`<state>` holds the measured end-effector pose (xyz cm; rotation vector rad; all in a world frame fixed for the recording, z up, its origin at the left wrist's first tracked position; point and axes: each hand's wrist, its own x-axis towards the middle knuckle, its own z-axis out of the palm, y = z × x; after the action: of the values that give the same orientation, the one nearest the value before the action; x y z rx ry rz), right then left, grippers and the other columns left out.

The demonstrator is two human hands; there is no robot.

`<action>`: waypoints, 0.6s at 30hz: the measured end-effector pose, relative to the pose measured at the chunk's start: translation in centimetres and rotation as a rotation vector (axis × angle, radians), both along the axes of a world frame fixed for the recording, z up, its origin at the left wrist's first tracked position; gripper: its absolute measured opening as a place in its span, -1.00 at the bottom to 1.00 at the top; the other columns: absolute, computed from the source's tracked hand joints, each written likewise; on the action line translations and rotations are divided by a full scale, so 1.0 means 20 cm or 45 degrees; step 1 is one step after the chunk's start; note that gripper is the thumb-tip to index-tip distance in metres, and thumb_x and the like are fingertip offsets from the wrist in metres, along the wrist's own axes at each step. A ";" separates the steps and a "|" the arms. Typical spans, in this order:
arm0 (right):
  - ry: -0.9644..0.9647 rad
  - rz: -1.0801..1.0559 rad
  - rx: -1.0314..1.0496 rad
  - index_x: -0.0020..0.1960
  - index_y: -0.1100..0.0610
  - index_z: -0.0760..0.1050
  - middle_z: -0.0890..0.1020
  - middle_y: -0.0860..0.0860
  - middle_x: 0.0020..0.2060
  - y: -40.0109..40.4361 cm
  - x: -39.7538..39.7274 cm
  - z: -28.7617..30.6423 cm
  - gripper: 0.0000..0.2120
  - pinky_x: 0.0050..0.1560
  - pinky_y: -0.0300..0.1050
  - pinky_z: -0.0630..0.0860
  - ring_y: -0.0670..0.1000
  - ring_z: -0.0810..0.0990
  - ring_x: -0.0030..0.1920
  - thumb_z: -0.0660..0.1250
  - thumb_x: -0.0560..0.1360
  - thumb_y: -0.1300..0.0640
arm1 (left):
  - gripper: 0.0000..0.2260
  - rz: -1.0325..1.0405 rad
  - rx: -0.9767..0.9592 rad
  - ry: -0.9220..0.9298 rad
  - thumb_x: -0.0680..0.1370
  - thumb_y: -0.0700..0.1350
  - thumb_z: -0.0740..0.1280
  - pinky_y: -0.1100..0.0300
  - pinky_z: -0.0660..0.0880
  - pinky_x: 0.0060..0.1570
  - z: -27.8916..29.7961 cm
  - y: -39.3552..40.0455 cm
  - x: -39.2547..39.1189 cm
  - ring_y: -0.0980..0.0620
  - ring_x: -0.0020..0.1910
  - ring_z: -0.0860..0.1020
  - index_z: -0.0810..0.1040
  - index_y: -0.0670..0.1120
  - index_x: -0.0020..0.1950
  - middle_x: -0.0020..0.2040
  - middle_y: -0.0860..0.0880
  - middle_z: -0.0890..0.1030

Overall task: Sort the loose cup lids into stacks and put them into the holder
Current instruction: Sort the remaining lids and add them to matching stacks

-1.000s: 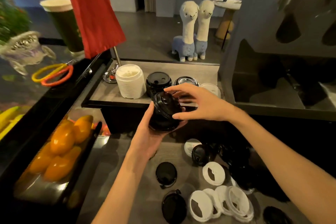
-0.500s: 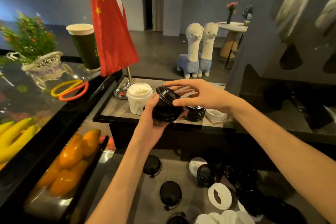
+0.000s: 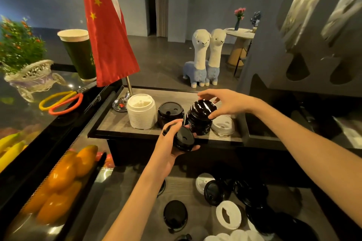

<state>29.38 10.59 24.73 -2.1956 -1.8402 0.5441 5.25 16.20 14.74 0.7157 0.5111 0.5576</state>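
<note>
Right hand [image 3: 228,103]: fingers curled over the top of a tall black lid stack [image 3: 199,118], thumb against its side, gripping it. Stack tilted, base in or just above the third slot of the holder [image 3: 109,125], which of the two not clear. Left hand [image 3: 172,142]: fingers and thumb wrapped round a short black lid stack [image 3: 184,140], held tilted just in front of the holder's front edge. In the holder, left to right: white lid stack [image 3: 140,111], seated black lid stack [image 3: 170,112], the gripped stack, then a low white lid [image 3: 223,125]. Below, on the lower counter [image 3: 121,201]: loose black lids [image 3: 175,214] and loose white lids [image 3: 228,214], scattered, some overlapping. Further out: red flag [image 3: 106,31] on a pole beside the holder, scissors [image 3: 60,99], green paper cup [image 3: 80,54], two plush alpacas [image 3: 205,58].
</note>
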 end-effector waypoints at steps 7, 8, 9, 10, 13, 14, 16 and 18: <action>-0.021 0.092 -0.121 0.61 0.00 0.22 0.46 -0.06 0.48 0.06 0.02 -0.05 -0.15 0.50 -0.09 0.29 -0.08 0.40 0.47 0.57 0.45 0.21 | -0.70 0.034 -0.069 0.031 0.61 -0.12 0.39 -0.27 0.63 -0.03 -0.02 -0.01 0.03 -0.30 0.15 0.67 0.56 -0.12 0.34 0.27 -0.23 0.63; -0.022 0.098 -0.129 0.61 -0.01 0.21 0.45 -0.06 0.49 0.06 0.03 -0.06 -0.14 0.51 -0.08 0.28 -0.08 0.39 0.47 0.57 0.45 0.22 | -0.70 0.027 -0.063 0.031 0.61 -0.11 0.39 -0.27 0.63 -0.03 -0.01 -0.01 0.03 -0.30 0.16 0.67 0.57 -0.11 0.34 0.27 -0.23 0.63; -0.021 0.106 -0.138 0.62 -0.01 0.20 0.45 -0.07 0.49 0.07 0.04 -0.06 -0.14 0.52 -0.07 0.28 -0.08 0.39 0.48 0.57 0.45 0.23 | -0.70 0.020 -0.060 0.029 0.61 -0.11 0.39 -0.28 0.63 -0.02 -0.01 -0.01 0.03 -0.31 0.17 0.66 0.58 -0.11 0.34 0.26 -0.23 0.63; -0.022 0.118 -0.146 0.62 -0.02 0.19 0.44 -0.07 0.50 0.07 0.04 -0.06 -0.13 0.52 -0.07 0.28 -0.09 0.38 0.48 0.56 0.45 0.24 | -0.70 0.013 -0.059 0.025 0.61 -0.11 0.39 -0.28 0.62 -0.01 -0.01 -0.01 0.04 -0.31 0.18 0.66 0.58 -0.11 0.34 0.26 -0.23 0.63; -0.031 0.151 -0.158 0.63 -0.03 0.18 0.42 -0.08 0.51 0.09 0.04 -0.07 -0.13 0.52 -0.11 0.25 -0.12 0.35 0.49 0.55 0.47 0.25 | -0.70 0.005 -0.063 0.026 0.60 -0.10 0.39 -0.28 0.62 0.00 -0.01 0.00 0.03 -0.32 0.20 0.65 0.59 -0.11 0.32 0.26 -0.24 0.63; -0.036 0.152 -0.162 0.63 -0.02 0.18 0.42 -0.08 0.51 0.09 0.04 -0.07 -0.13 0.52 -0.10 0.25 -0.12 0.35 0.49 0.55 0.47 0.26 | -0.71 0.007 -0.062 0.031 0.61 -0.10 0.38 -0.27 0.62 0.00 -0.01 0.00 0.03 -0.32 0.20 0.65 0.59 -0.10 0.32 0.26 -0.25 0.63; -0.046 0.154 -0.175 0.63 0.00 0.19 0.41 -0.06 0.52 0.10 0.04 -0.08 -0.15 0.54 -0.05 0.26 -0.08 0.35 0.51 0.54 0.47 0.27 | -0.72 0.004 -0.051 0.037 0.62 -0.10 0.38 -0.28 0.62 0.01 -0.01 0.00 0.03 -0.32 0.20 0.65 0.59 -0.10 0.32 0.27 -0.26 0.62; -0.050 0.164 -0.181 0.63 0.01 0.21 0.40 -0.06 0.53 0.10 0.04 -0.08 -0.17 0.54 -0.02 0.29 -0.07 0.34 0.51 0.52 0.48 0.28 | -0.69 -0.013 -0.036 0.044 0.61 -0.09 0.39 -0.28 0.62 0.02 -0.01 0.00 0.03 -0.32 0.19 0.65 0.57 -0.10 0.34 0.28 -0.28 0.61</action>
<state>30.16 12.62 23.18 -2.2009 -2.0321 0.6806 5.77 16.19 14.64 0.7016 0.5464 0.5285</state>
